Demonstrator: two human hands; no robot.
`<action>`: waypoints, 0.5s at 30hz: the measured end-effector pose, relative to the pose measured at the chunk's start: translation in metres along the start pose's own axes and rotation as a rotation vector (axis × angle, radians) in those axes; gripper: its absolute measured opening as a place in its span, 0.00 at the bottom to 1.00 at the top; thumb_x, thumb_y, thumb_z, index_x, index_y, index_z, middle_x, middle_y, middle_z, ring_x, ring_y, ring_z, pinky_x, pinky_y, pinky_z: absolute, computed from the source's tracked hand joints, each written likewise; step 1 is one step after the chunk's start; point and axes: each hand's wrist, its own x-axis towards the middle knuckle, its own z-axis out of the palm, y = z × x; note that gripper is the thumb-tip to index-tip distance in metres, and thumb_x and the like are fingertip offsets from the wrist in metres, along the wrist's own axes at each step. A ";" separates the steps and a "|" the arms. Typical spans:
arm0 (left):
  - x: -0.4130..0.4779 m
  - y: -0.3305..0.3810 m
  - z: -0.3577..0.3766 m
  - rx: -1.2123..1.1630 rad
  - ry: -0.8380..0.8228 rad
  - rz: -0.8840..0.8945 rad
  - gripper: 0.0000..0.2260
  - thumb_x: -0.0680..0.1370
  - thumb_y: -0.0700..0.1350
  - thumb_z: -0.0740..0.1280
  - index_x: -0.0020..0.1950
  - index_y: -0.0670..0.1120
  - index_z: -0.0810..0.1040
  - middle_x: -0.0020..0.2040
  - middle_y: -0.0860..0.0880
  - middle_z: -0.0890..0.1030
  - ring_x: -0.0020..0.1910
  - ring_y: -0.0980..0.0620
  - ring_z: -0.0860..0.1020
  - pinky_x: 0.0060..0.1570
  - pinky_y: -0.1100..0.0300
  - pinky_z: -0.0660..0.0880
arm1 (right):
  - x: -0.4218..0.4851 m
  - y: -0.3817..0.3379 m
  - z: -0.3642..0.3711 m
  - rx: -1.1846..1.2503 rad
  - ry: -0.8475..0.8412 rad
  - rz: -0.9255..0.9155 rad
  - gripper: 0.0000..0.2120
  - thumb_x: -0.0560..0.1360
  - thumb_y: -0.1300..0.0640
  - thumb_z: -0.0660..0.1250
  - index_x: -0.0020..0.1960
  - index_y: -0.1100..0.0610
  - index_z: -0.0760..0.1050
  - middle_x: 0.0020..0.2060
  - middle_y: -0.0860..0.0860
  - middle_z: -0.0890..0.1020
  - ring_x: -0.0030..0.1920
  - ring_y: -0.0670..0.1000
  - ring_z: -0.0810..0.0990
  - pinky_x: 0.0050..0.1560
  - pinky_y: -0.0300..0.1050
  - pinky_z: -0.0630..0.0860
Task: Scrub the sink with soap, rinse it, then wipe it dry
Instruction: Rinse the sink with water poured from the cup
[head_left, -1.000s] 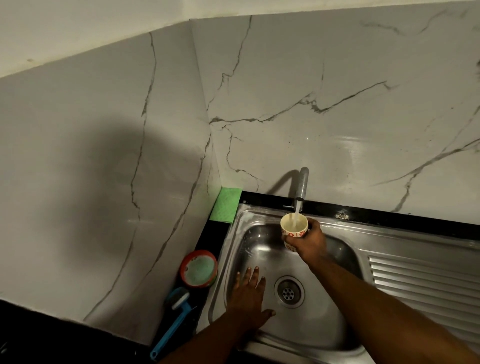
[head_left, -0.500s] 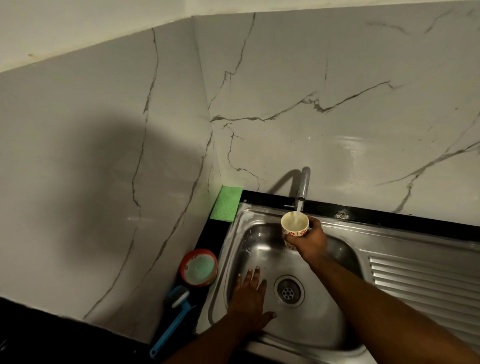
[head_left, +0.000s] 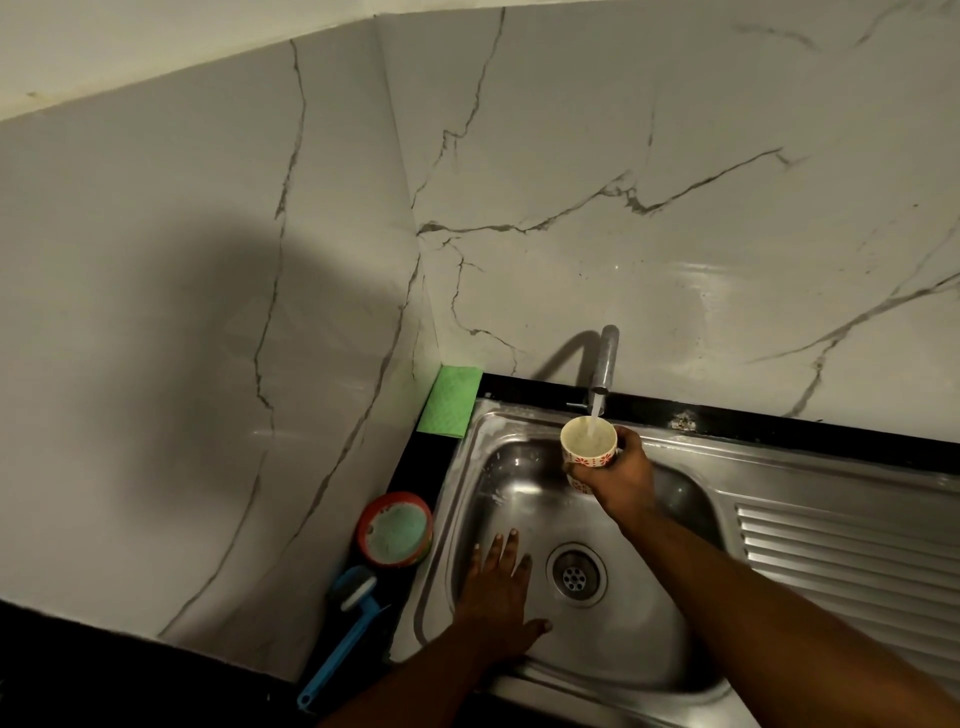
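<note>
Fingers (head_left: 506, 553) of left hand (head_left: 496, 597): straight, close together, thumb splayed right toward the drain (head_left: 575, 574). Palm down on the sink (head_left: 480, 499) floor, just left of the drain, near side of the basin.

Right hand (head_left: 621, 480): fingers and thumb curled round a cup (head_left: 589, 441), gripping its side. Cup is white with red flower print, upright, held over the far side of the basin directly under the tap (head_left: 605, 358). Water stream runs from spout into the cup; cloudy water inside, level hard to judge.

Sink: stainless, single basin, ribbed drainboard (head_left: 841, 551) to the right, set in a black counter (head_left: 415, 467) against marble-look wall tiles (head_left: 675, 234).

Left of the sink on the counter strip:
- green cloth (head_left: 451, 400), far corner, against the wall
- red round tub (head_left: 395, 530) with pale green contents, beside the basin's left rim
- blue-handled brush (head_left: 343, 639), just near of the tub, handle pointing near-left
</note>
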 end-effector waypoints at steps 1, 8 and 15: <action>0.000 0.001 0.000 0.003 -0.007 0.001 0.46 0.79 0.71 0.60 0.86 0.48 0.46 0.83 0.43 0.32 0.82 0.42 0.33 0.73 0.43 0.28 | 0.000 0.000 0.000 0.002 0.003 -0.002 0.43 0.57 0.56 0.87 0.67 0.52 0.69 0.59 0.52 0.80 0.58 0.56 0.80 0.60 0.58 0.80; 0.004 0.005 -0.001 -0.021 -0.030 0.013 0.46 0.79 0.70 0.61 0.86 0.48 0.45 0.83 0.43 0.32 0.83 0.42 0.33 0.75 0.41 0.30 | 0.006 0.003 0.000 0.036 -0.007 -0.033 0.44 0.57 0.55 0.87 0.67 0.52 0.70 0.58 0.51 0.81 0.57 0.54 0.81 0.59 0.56 0.81; 0.015 0.011 0.004 -0.055 -0.031 0.021 0.45 0.79 0.70 0.61 0.86 0.48 0.46 0.83 0.44 0.32 0.83 0.42 0.34 0.78 0.40 0.34 | 0.008 0.006 0.000 0.063 -0.037 -0.065 0.42 0.57 0.56 0.87 0.65 0.50 0.70 0.57 0.50 0.81 0.56 0.51 0.81 0.56 0.51 0.82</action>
